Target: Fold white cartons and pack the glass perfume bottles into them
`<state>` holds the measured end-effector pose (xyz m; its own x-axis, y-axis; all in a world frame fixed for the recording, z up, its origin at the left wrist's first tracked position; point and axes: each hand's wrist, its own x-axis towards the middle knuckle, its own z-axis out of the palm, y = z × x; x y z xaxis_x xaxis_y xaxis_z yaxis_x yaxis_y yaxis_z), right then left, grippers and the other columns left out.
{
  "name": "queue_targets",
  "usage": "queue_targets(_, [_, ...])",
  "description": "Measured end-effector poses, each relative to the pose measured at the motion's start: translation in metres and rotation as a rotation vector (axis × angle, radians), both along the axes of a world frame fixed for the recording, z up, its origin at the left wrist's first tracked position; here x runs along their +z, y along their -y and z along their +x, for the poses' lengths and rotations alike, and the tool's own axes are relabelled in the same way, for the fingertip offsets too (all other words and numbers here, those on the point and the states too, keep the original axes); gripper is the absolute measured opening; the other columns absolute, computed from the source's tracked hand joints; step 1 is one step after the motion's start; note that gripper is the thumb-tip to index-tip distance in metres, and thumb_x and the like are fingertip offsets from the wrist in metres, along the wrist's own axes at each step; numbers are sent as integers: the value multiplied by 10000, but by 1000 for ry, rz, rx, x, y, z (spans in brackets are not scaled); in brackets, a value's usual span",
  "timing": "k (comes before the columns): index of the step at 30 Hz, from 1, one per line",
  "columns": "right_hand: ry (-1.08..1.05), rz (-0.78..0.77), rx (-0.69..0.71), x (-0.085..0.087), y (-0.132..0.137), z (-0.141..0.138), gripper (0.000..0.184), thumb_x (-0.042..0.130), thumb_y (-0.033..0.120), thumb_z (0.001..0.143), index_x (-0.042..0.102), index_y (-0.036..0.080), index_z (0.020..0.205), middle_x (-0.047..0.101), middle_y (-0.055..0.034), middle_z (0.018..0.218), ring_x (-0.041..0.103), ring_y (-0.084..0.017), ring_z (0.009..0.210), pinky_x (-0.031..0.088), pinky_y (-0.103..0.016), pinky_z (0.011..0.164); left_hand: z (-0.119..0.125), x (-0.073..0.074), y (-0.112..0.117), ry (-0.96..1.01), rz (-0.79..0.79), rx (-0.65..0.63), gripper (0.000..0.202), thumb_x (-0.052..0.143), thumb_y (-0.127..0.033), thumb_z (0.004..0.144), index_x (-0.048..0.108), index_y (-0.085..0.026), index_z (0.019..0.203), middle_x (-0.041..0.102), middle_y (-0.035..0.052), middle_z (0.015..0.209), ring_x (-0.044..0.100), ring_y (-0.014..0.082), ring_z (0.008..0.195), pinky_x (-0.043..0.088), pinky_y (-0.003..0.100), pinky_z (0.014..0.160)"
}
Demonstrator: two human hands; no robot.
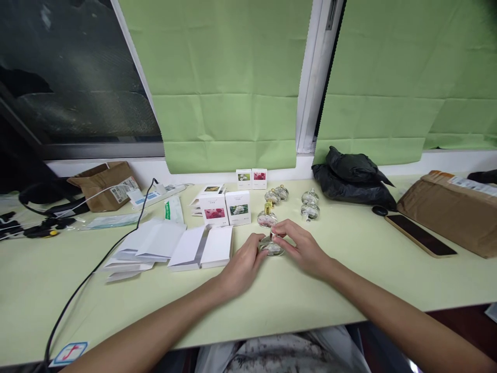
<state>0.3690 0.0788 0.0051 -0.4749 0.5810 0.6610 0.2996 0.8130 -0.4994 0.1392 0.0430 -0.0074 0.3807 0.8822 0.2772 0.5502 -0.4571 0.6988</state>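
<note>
Across the tabletop [279, 298], the left hand [241, 267] closes around one side of a glass bottle [272, 248] between both palms; the right hand [305, 247] pinches its cap [273, 236]. The bottle is probably light, stiff, slippery and breakable, best steadied by its rounded sides; the small cap suits fingertips.

The one view looks from the person's head, above the near edge of the surface [373, 264], facing forward and angled down. It is near the left hand [241, 267] and right hand [305, 251], which sit about mid-view, yet wide enough to span from the lap [287, 355] below the near edge to the green blinds [233, 83] beyond the far edge, while the surface runs out of view on both sides.
</note>
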Motion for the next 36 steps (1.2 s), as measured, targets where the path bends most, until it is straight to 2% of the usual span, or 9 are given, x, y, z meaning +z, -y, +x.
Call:
queue_targets(5, [-23,-72,-20,-7,-1,0,233,553,336,1091,596,308,1318,697,-92,1225,685,-266,1149,597,-475,975,-1,0,0,-14,-3,-8,305,445,-397,1106,493,-223,1352,672,70,1061,667,256,987,518,412,941])
queue_targets(9, [-18,-134,-45,-6,1,-1,220,562,350,1086,588,314,1302,689,-68,1185,683,-249,1057,590,-462,950,0,-1,0,-11,-12,-1,309,438,-395,1109,481,-221,1361,670,73,1063,669,258,998,514,419,954])
queue_targets(19, [-18,-184,-40,-4,4,-1,251,566,344,1077,566,312,1326,671,-66,1240,662,-249,1092,567,-474,999,1,0,1,12,-18,-4,286,448,-394,1109,493,-225,1335,673,81,1133,669,256,1023,507,414,966])
queue_targets(22, [-8,-212,-37,-5,6,0,309,608,355,1053,548,308,1353,666,-74,1285,659,-258,1115,563,-480,1012,1,1,2,16,-32,1,282,445,-405,1110,498,-227,1322,679,82,1147,674,257,1027,507,412,967])
queue_targets(29, [44,-283,-16,-6,5,2,572,700,386,993,449,336,1504,646,-77,1382,645,-269,1187,567,-440,997,1,3,1,-9,-53,-3,297,428,-414,1112,487,-226,1334,686,94,1177,685,268,1029,514,429,974])
queue_targets(32, [80,-295,-23,-5,3,4,540,700,416,992,477,311,1473,680,-74,1309,662,-263,1133,563,-409,964,1,2,1,-8,-47,-4,291,431,-409,1112,488,-229,1332,681,98,1211,685,268,1041,515,432,983])
queue_targets(36, [125,-309,-20,-3,1,7,332,684,452,1001,594,262,1258,713,-53,1132,662,-236,991,540,-355,880,1,1,1,20,-28,-16,286,438,-412,1111,506,-235,1325,682,91,1222,684,262,1044,520,426,986])
